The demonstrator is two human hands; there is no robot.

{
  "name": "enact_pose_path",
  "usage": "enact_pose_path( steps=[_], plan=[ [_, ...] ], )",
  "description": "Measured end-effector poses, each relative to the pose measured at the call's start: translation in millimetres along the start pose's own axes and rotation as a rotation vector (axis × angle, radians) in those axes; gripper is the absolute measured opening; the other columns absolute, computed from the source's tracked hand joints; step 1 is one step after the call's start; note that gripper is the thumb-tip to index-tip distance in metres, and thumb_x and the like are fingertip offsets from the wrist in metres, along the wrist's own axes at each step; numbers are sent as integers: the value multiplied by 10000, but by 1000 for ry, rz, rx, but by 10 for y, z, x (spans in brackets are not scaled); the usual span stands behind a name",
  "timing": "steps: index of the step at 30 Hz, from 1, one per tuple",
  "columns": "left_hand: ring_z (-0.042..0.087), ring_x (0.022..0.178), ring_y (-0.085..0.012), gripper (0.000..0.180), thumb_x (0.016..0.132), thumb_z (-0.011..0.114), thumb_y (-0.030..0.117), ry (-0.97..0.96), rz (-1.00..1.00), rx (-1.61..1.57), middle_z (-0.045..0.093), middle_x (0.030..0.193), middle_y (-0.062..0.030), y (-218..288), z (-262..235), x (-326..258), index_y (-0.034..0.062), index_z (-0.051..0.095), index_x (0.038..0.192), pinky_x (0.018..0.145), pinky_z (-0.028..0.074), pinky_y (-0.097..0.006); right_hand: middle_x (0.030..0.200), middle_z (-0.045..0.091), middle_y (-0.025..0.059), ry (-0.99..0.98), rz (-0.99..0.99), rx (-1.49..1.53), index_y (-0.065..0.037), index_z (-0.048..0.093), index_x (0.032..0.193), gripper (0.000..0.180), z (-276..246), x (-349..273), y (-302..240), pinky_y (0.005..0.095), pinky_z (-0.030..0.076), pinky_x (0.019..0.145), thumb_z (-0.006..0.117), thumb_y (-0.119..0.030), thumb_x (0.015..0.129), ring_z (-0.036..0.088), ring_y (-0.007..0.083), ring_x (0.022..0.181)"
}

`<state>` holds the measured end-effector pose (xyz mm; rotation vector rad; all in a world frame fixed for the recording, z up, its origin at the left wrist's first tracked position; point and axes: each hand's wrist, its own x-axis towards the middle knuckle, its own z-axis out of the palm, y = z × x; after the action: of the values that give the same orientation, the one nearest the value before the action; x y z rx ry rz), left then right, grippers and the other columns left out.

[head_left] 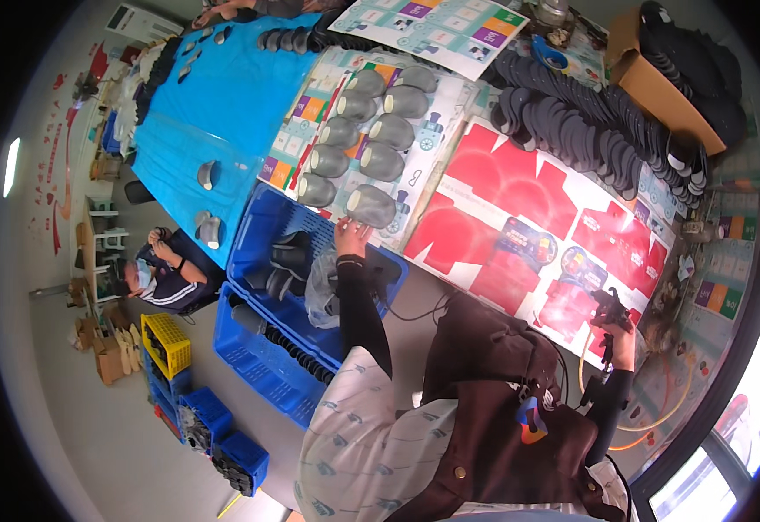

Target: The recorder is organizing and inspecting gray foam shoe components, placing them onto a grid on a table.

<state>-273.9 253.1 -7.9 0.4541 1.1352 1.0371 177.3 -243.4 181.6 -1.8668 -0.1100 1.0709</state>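
Observation:
At the near end of two rows of grey domed pieces (390, 132), possibly shoe uppers, lies the closest grey domed piece (370, 205). My left hand (352, 237) has its fingertips at that piece's near edge and seems to pinch it. Over on the right, my right hand (621, 337) is wrapped round a black spray gun (610, 306), with a yellowish hose (583, 352) hanging nearby. The gun is above the near right corner of a red-and-white printed sheet (455, 239). My palm hides part of its handle.
Blue crates (250, 344) holding dark pieces stand below the table edge at left. Black curved pieces (571, 130) are stacked along the far right, by an open cardboard box (658, 96). A blue-covered table (215, 113) extends left; a masked person (167, 274) sits beyond it.

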Motion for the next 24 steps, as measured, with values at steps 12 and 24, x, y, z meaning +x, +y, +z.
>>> enact_pose_path(
  steps=[12,24],
  plan=[
    [635,1113,-332,462,940,577,4,205,-29,-112,582,1245,-196,-318,-89,621,58,404,1365,897,599,-492,921,731,104,42,-11,-38,23,662,1114,376,554,-136,-292,211,477,480,541,8,758,671,130,748],
    [596,1179,-334,435,972,586,153,257,-159,53,565,1320,-198,-165,-512,-316,75,450,1377,941,533,-507,1198,563,293,710,-94,-1033,12,468,1264,458,-280,592,1526,547,426,984,560,-26,818,532,479,1144]
  ],
)
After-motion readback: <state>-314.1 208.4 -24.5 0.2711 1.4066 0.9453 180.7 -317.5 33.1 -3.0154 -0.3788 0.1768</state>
